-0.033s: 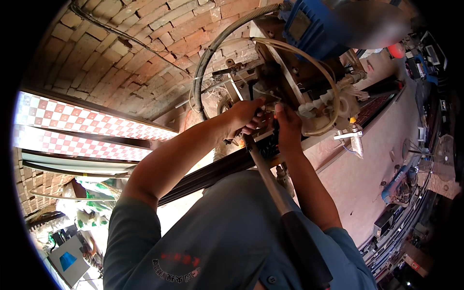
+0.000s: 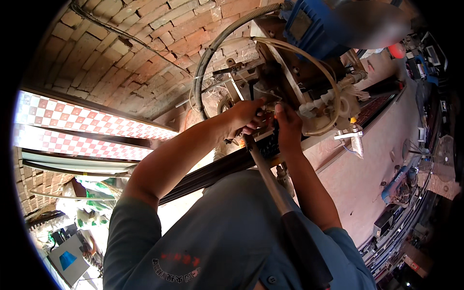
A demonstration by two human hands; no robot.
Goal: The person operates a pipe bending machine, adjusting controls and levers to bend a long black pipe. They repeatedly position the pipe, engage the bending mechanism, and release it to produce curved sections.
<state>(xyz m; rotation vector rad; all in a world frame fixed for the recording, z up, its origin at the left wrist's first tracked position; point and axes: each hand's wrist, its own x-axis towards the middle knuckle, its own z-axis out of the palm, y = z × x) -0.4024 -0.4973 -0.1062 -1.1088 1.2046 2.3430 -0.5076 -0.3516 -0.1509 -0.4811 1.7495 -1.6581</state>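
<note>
My left hand (image 2: pixel 245 116) is closed, its fingers curled at a small metal fitting (image 2: pixel 270 107) on the machine. From the other side my right hand (image 2: pixel 288 126) pinches at the same fitting, thumb uppermost. Both hands hide most of the piece. Just below them, a long metal bar (image 2: pixel 266 176) with a black grip (image 2: pixel 304 246) slants down in front of my shirt. A translucent tube (image 2: pixel 309 54) loops over the work spot and down to the right of my hands. White ribbed plastic parts (image 2: pixel 316 106) sit close to my right hand.
A blue motor (image 2: pixel 309 29) stands on the machine beyond my hands. A grey corrugated hose (image 2: pixel 208 58) arches at its left, before a brick wall (image 2: pixel 135 58). Dark rails (image 2: pixel 208 176) run below my forearms. Checkered panels (image 2: pixel 92 121) lie left; a blue tool (image 2: pixel 394 186) lies on the right-hand floor.
</note>
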